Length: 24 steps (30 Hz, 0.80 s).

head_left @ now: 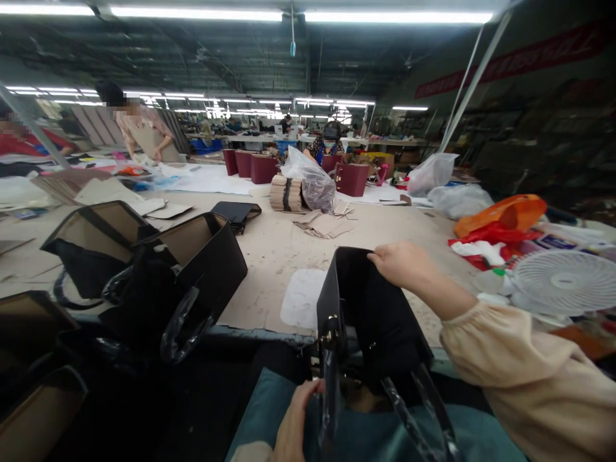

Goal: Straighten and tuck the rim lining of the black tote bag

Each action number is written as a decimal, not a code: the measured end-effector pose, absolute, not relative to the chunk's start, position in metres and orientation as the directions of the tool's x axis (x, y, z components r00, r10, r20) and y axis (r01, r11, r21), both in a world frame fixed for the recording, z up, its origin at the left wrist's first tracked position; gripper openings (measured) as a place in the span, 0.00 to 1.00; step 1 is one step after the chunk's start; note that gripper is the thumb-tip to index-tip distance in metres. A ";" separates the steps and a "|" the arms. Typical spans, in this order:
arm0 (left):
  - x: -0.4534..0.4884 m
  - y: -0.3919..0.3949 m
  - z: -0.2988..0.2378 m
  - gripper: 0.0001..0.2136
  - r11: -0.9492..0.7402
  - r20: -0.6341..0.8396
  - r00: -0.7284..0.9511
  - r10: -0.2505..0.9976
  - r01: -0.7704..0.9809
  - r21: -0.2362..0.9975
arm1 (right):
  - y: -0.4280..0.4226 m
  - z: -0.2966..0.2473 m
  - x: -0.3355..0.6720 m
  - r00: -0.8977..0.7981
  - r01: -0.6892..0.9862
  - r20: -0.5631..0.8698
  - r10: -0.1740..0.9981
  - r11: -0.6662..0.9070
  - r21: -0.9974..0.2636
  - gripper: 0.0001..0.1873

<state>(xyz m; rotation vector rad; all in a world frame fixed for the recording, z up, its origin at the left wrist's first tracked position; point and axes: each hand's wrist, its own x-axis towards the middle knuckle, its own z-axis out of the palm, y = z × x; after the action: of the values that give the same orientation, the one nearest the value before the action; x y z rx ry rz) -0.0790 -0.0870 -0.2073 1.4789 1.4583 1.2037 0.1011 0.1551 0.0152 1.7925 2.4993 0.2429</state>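
A black handbag (pixel 370 314) stands on its side at the table's near edge, partly over my lap, with its plastic-wrapped handles hanging toward me. My right hand (pixel 402 264) is closed over the bag's upper far edge, the fingers curled round it. My left hand (pixel 294 420) sits low by my lap and grips the bag's handle at the metal clasp end. Its fingertips are partly hidden behind the strap.
Several open black bags (pixel 192 269) with wrapped handles crowd the left of the table (pixel 283 244). A cardboard stack (pixel 286 192), clear plastic bags, maroon bags (pixel 262 168), an orange bag and a white fan (pixel 565 282) lie farther off. Other people work at the far tables.
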 end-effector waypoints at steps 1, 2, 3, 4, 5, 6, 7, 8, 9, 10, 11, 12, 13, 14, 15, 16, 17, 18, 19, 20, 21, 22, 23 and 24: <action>-0.078 -0.090 -0.212 0.32 -0.191 0.210 -0.026 0.977 0.318 0.929 | 0.156 0.014 0.101 -0.323 0.936 0.045 0.945 0.313 0.160 0.26; -0.077 -0.091 -0.214 0.29 -0.291 0.302 0.016 0.953 0.312 0.904 | 0.157 0.014 0.100 -0.324 0.936 0.046 0.945 0.314 0.158 0.26; -0.076 -0.092 -0.215 0.23 -0.371 0.377 0.038 0.925 0.297 0.880 | 0.158 0.013 0.100 -0.328 0.936 0.048 0.943 0.318 0.154 0.27; -0.075 -0.091 -0.214 0.17 -0.409 0.415 0.039 0.909 0.276 0.870 | 0.160 0.013 0.100 -0.336 0.934 0.055 0.940 0.325 0.148 0.27; -0.074 -0.090 -0.211 0.13 -0.409 0.418 0.022 0.908 0.254 0.876 | 0.161 0.014 0.100 -0.353 0.929 0.062 0.934 0.342 0.141 0.28; -0.073 -0.088 -0.207 0.12 -0.382 0.392 0.002 0.920 0.231 0.895 | 0.163 0.014 0.099 -0.377 0.921 0.069 0.924 0.366 0.132 0.28; -0.073 -0.088 -0.202 0.11 -0.347 0.356 -0.005 0.935 0.211 0.914 | 0.165 0.015 0.098 -0.406 0.910 0.073 0.911 0.396 0.123 0.27; -0.072 -0.087 -0.196 0.11 -0.320 0.326 0.001 0.945 0.199 0.926 | 0.167 0.015 0.097 -0.435 0.898 0.075 0.898 0.425 0.115 0.25; -0.072 -0.087 -0.190 0.10 -0.309 0.312 0.018 0.950 0.196 0.931 | 0.170 0.016 0.095 -0.460 0.886 0.075 0.885 0.451 0.108 0.23; -0.073 -0.088 -0.184 0.10 -0.310 0.308 0.039 0.950 0.201 0.929 | 0.172 0.016 0.093 -0.479 0.876 0.076 0.875 0.471 0.103 0.22; -0.073 -0.088 -0.179 0.09 -0.309 0.304 0.057 0.951 0.212 0.927 | 0.175 0.015 0.091 -0.489 0.871 0.082 0.869 0.481 0.097 0.22; -0.073 -0.088 -0.175 0.08 -0.303 0.296 0.065 0.953 0.222 0.927 | 0.177 0.014 0.088 -0.491 0.871 0.093 0.866 0.484 0.089 0.21; -0.072 -0.088 -0.172 0.08 -0.288 0.280 0.069 0.958 0.226 0.931 | 0.179 0.012 0.086 -0.489 0.872 0.107 0.865 0.483 0.077 0.21; -0.071 -0.087 -0.170 0.08 -0.264 0.257 0.061 0.964 0.218 0.939 | 0.180 0.010 0.084 -0.485 0.874 0.121 0.866 0.482 0.059 0.21; -0.069 -0.086 -0.169 0.09 -0.235 0.231 0.044 0.972 0.195 0.952 | 0.181 0.009 0.083 -0.480 0.877 0.133 0.867 0.480 0.032 0.21; -0.067 -0.085 -0.168 0.10 -0.207 0.206 0.021 0.978 0.157 0.966 | 0.181 0.007 0.082 -0.474 0.878 0.142 0.869 0.479 -0.002 0.21; -0.065 -0.084 -0.169 0.11 -0.176 0.178 -0.005 0.984 0.110 0.978 | 0.182 0.006 0.083 -0.470 0.876 0.145 0.871 0.480 -0.045 0.21; -0.063 -0.083 -0.169 0.12 -0.144 0.146 -0.034 0.989 0.058 0.988 | 0.182 0.006 0.085 -0.468 0.870 0.143 0.872 0.483 -0.097 0.20; -0.061 -0.082 -0.170 0.13 -0.115 0.115 -0.062 0.991 0.006 0.993 | 0.182 0.006 0.090 -0.464 0.862 0.140 0.875 0.483 -0.157 0.20; -0.059 -0.081 -0.171 0.14 -0.095 0.091 -0.086 0.992 -0.044 0.995 | 0.182 0.006 0.096 -0.458 0.850 0.137 0.879 0.477 -0.222 0.20; -0.058 -0.081 -0.172 0.15 -0.081 0.073 -0.100 0.992 -0.084 0.993 | 0.180 0.006 0.103 -0.444 0.837 0.135 0.886 0.463 -0.290 0.23; -0.057 -0.081 -0.172 0.15 -0.072 0.059 -0.114 0.992 -0.112 0.991 | 0.176 0.005 0.113 -0.419 0.825 0.132 0.898 0.437 -0.357 0.27; -0.056 -0.081 -0.171 0.15 -0.065 0.048 -0.127 0.991 -0.132 0.989 | 0.169 0.004 0.124 -0.388 0.814 0.125 0.913 0.403 -0.418 0.31; -0.055 -0.081 -0.170 0.15 -0.058 0.038 -0.141 0.989 -0.145 0.988 | 0.159 0.002 0.135 -0.354 0.804 0.110 0.929 0.363 -0.471 0.35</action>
<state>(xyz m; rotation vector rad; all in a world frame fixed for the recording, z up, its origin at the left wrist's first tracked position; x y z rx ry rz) -0.0546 -0.0811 -0.1699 1.0635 1.1726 1.4127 0.1353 0.1591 0.0022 1.9207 2.8728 -0.6090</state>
